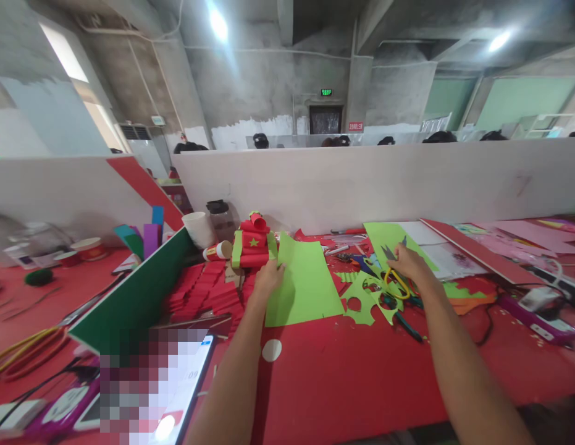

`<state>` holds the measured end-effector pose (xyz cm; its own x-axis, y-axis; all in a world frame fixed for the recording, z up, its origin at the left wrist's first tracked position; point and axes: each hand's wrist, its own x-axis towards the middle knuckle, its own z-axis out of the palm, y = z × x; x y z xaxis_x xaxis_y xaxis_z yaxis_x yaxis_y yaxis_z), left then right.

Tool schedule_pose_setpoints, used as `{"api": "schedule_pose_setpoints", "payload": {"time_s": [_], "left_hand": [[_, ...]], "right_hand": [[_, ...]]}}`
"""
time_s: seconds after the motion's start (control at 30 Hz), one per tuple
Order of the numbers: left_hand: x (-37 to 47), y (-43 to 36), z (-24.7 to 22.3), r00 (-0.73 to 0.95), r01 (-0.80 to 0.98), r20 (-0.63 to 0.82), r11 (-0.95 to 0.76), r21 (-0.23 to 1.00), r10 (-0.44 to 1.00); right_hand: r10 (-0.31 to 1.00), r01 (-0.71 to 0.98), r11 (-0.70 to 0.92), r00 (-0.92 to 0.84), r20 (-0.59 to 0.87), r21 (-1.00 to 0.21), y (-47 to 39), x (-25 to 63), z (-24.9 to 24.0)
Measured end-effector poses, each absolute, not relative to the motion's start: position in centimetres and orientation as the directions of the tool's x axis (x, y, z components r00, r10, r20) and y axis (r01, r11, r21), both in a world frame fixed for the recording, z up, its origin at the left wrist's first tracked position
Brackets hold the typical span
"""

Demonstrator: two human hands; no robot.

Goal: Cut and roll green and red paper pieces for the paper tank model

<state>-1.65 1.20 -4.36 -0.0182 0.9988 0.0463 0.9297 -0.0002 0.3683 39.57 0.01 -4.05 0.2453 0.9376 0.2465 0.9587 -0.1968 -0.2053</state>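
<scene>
On your red surface, a green paper sheet points its long side away from you; your left hand pinches its left edge, while your right hand, farther right, grips yellow-handled scissors.

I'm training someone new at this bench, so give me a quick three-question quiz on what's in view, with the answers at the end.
1. Which hand holds the yellow-handled scissors?
2. True or false: the white disc lies on top of the large green sheet.
3. What color are the scraps with round holes?
A) blue
B) green
C) pink

Key:
1. The right hand.
2. False; it lies on the red tabletop, off the near edge of the sheet.
3. B
</scene>
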Motion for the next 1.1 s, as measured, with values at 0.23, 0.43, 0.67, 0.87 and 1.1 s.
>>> {"api": "schedule_pose_setpoints", "payload": {"time_s": [0.23,0.43,0.67,0.87,1.1], "left_hand": [[-1.6,0.0,-3.2,-0.136,0.962,0.102,0.107,0.253,0.986],[-2.3,-0.3,-2.9,-0.152,0.961,0.102,0.123,0.246,0.983],[-1.9,-0.8,-1.3,-0.126,0.957,0.280,0.043,0.285,0.952],[-0.4,-0.2,-2.6,0.436,0.846,-0.046,-0.392,0.362,0.899],[0.4,-0.3,-4.5,0.522,0.818,-0.269,-0.386,0.426,0.809]], "right_hand": [[0.933,0.957,-0.193,0.248,0.262,-0.217,-0.2,39.7,-4.0],[0.948,0.728,0.189,0.040,0.317,-0.659,-1.6,34.6,-1.3],[0.887,0.208,0.362,-0.378,0.267,-0.909,-4.6,24.3,-0.9],[0.931,0.170,0.207,-0.336,0.140,-0.964,-5.2,22.2,-4.3],[0.948,0.166,0.166,-0.300,0.111,-0.972,-6.8,23.9,-7.0]]}}
